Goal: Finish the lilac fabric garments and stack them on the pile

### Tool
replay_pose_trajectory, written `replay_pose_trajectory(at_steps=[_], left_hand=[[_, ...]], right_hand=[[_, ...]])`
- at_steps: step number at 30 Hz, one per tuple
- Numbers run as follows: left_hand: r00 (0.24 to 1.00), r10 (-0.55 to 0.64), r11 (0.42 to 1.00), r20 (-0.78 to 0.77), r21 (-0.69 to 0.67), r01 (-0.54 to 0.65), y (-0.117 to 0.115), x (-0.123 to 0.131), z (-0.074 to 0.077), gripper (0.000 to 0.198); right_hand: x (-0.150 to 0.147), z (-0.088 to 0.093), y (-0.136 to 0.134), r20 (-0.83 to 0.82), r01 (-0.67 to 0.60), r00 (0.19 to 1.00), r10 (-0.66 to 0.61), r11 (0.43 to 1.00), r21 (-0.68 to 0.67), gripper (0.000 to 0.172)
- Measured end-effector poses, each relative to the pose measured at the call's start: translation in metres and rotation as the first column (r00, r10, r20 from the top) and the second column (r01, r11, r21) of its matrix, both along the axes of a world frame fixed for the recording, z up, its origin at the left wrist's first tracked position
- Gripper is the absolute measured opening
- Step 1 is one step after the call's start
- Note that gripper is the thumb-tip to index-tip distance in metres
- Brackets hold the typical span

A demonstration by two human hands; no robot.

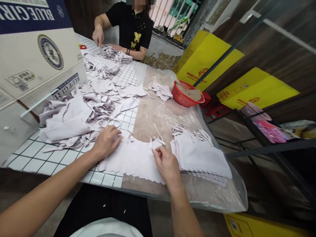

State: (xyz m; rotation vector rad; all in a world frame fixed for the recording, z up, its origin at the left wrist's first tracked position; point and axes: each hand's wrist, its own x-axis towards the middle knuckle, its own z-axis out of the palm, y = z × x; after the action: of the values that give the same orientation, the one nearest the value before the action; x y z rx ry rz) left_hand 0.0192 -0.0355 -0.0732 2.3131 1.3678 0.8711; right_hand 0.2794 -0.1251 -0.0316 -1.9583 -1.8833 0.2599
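Left hand (108,141) rests loosely curled on cloth (138,158); right hand (158,152), narrow, touches its corner, hold unclear; hem (142,175) near the counter (101,178) edge.

Along the table (202,191), covered with grid-patterned sheet (32,156) at left and clear plastic (149,115) at right, loaded with a loose heap of pale cloth (71,115), far piles (105,65), one flat scalloped piece (138,158) in front, a neat stack (199,151), a small bunch (161,89), a red basin (184,98)
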Motion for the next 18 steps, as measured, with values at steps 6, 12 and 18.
replay_pose_trajectory(at_steps=[6, 12, 18], left_hand=[[0.915, 0.259, 0.959, -0.31, -0.03, -0.282, -0.053, -0.034, -0.001, 0.036], [0.935, 0.191, 0.959, -0.3, -0.147, -0.243, -0.076, -0.038, 0.001, 0.034], [0.949, 0.211, 0.84, -0.233, -0.454, -0.298, -0.082, -0.038, 0.02, 0.037]], right_hand=[[0.022, -0.037, -0.096, 0.013, 0.384, 0.923, -0.384, 0.923, 0.001, 0.032], [0.026, -0.044, -0.089, -0.034, 0.464, 0.884, -0.466, 0.884, -0.053, 0.02], [0.038, -0.036, -0.088, -0.305, 0.351, 0.88, -0.363, 0.931, -0.096, 0.026]])
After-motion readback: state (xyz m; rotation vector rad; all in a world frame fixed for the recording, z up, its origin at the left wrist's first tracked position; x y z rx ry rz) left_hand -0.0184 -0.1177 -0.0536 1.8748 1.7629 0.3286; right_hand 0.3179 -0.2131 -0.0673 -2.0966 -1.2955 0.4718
